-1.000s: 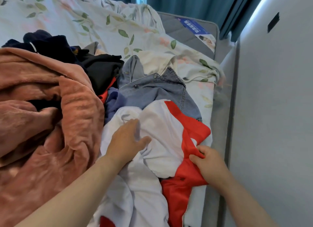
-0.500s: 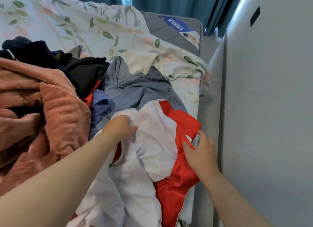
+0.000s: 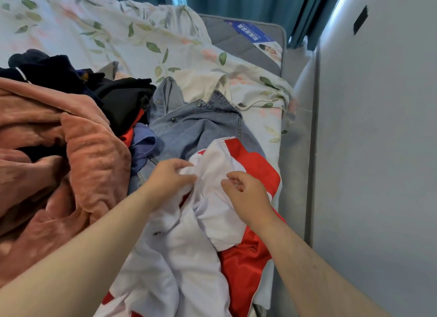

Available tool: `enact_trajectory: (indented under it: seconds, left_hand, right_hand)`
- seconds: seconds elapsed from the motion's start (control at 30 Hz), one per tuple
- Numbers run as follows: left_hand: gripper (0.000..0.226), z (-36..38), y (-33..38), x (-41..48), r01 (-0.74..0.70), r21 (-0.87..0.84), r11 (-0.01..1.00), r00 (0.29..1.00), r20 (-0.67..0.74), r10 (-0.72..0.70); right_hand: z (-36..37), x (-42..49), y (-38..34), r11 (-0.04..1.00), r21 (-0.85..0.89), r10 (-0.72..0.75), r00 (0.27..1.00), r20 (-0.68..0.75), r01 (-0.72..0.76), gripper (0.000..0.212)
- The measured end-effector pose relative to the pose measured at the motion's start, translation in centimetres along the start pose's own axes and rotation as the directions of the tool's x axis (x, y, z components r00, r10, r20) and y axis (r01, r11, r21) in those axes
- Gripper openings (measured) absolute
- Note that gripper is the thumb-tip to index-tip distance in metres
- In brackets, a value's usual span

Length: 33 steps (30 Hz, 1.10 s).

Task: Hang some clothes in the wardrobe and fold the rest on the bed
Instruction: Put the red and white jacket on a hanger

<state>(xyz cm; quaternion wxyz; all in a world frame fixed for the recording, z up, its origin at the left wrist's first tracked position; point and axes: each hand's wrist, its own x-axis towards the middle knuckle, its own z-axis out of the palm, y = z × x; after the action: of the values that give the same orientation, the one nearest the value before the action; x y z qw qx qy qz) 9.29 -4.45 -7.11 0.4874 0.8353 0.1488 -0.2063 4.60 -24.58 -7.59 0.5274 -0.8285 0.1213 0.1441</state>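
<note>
Both hands meet on the jacket [image 3: 212, 224], a white and red zip-up sprawled at the near right edge of the bed [image 3: 281, 125], lying partly over a denim jacket [image 3: 201, 129] with a pink blanket [image 3: 71, 165] heaped to its left. Left hand [image 3: 169, 178] has its fingers closed, pinching a bunch of white cloth near the zip; right hand [image 3: 246, 193] is curled with thumb and fingertips closing on the cloth just beside it, though whether it truly has hold I cannot tell. To do this step well, I judge each hand should work along to a firm seam, the collar or a shoulder, rather than loose middle cloth, then lift together so the jacket comes free of the denim without dragging it along. It looks thin and smooth, crumpled into soft folds, with the zip [image 3: 165, 229] open and red panels down the right side; it would likely slip easily and needs shaking flat.
</note>
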Motion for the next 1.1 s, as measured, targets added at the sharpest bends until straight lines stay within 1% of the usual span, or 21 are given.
enact_trajectory:
  seconds: [0.03,0.07,0.1,0.17,0.27,0.3,0.33,0.37,0.43,0.47,0.53,0.57,0.6,0.63,0.67,0.7,0.73,0.8,0.87,0.97,1.1]
  left_hand:
    - [0.018,0.9,0.0,-1.4,-0.022,-0.087,0.996,0.999,0.028,0.024]
    - [0.02,1.9,0.0,-2.8,-0.047,-0.135,0.99,0.997,0.049,0.055]
    - [0.023,2.8,-0.4,-4.0,-0.08,-0.125,0.989,0.994,0.061,0.088]
    - [0.029,4.5,-2.2,-6.0,-0.164,-0.013,0.986,0.981,0.105,0.164]
    - [0.03,5.9,-3.8,-8.5,-0.231,0.083,0.969,0.964,0.151,0.217]
    - [0.028,6.2,-3.9,-9.0,-0.216,0.071,0.974,0.97,0.127,0.206]
    - [0.025,6.2,-3.7,-9.3,-0.19,0.027,0.981,0.98,0.071,0.187]
    - [0.02,6.1,-3.5,-9.4,-0.145,-0.021,0.989,0.989,-0.002,0.145]
    - [0.025,5.4,-3.4,-8.8,-0.037,-0.081,0.996,0.997,-0.07,0.032]
    - [0.028,5.0,-3.4,-8.5,-0.002,-0.052,0.999,0.999,-0.04,0.0]
    - [0.013,4.3,-3.0,-8.1,0.019,0.035,0.999,0.996,0.081,-0.022]
    - [0.012,4.1,-2.7,-8.1,0.031,0.059,0.998,0.994,0.106,-0.037]
    - [0.019,3.9,-2.3,-7.9,0.052,0.061,0.997,0.994,0.094,-0.058]
    - [0.023,3.4,-1.9,-7.9,0.088,0.011,0.996,0.994,0.06,-0.088]
    - [0.023,2.9,-1.5,-7.8,0.139,-0.115,0.984,0.99,0.03,-0.136]
    - [0.022,2.4,-0.8,-7.9,0.197,-0.295,0.935,0.979,0.013,-0.203]
    - [0.025,1.9,-0.3,-8.0,0.249,-0.461,0.852,0.962,0.016,-0.272]
    - [0.034,0.8,0.8,-9.1,0.309,-0.687,0.657,0.93,0.073,-0.361]
    - [0.03,-0.1,2.0,-10.6,0.332,-0.776,0.536,0.924,0.153,-0.352]
    - [0.031,-1.5,3.6,-12.7,0.363,-0.83,0.423,0.922,0.254,-0.293]
    - [0.039,-4.0,5.8,-16.4,0.349,-0.893,0.285,0.936,0.319,-0.146]
  right_hand:
    - [0.3,0.3,-0.5,0.999,0.029,0.023,0.999,-0.024,-0.022,0.008]
    - [0.7,0.8,-0.8,0.998,0.061,0.037,0.997,-0.068,-0.033,0.016]
    - [1.1,1.2,-1.0,0.995,0.088,0.062,0.992,-0.11,-0.052,0.029]
    - [1.7,2.1,-1.9,0.988,0.112,0.12,0.978,-0.17,-0.101,0.032]
    - [2.3,3.6,-2.0,0.973,0.014,0.23,0.96,-0.159,-0.231,0.048]
    - [2.6,4.1,-1.7,0.971,-0.048,0.226,0.965,-0.134,-0.234,0.041]
    - [2.7,4.6,-1.3,0.972,-0.077,0.212,0.97,-0.122,-0.222,0.027]
    - [2.7,4.7,-1.1,0.973,-0.065,0.212,0.97,-0.121,-0.221,0.018]
    - [2.5,4.7,0.0,0.964,0.097,0.259,0.957,-0.133,-0.247,0.031]
    - [2.3,4.5,0.2,0.943,0.211,0.286,0.95,-0.126,-0.256,0.032]
    - [1.7,3.9,0.3,0.883,0.367,0.347,0.934,-0.088,-0.294,0.036]
    - [1.2,3.5,0.2,0.851,0.411,0.388,0.919,-0.072,-0.327,0.038]
    - [0.8,3.2,0.0,0.82,0.461,0.414,0.908,-0.07,-0.338,0.037]
    - [0.3,2.9,-0.3,0.794,0.513,0.424,0.902,-0.08,-0.327,0.035]
    - [-0.3,2.5,-0.7,0.769,0.563,0.423,0.901,-0.095,-0.302,0.034]
    - [-1.0,2.1,-1.3,0.755,0.6,0.412,0.904,-0.117,-0.266,0.032]
    - [-1.7,1.6,-1.9,0.766,0.602,0.387,0.91,-0.148,-0.228,0.029]
    - [-2.8,-0.1,-3.5,0.815,0.56,0.303,0.933,-0.193,-0.149,0.026]
    - [-3.5,-2.0,-5.0,0.84,0.532,0.231,0.956,-0.18,-0.103,0.032]
    - [-3.9,-4.9,-7.0,0.838,0.539,0.151,0.986,-0.07,-0.09,0.025]
    - [-2.7,-9.4,-9.3,0.823,0.557,0.189,0.978,-0.082,-0.112,0.027]
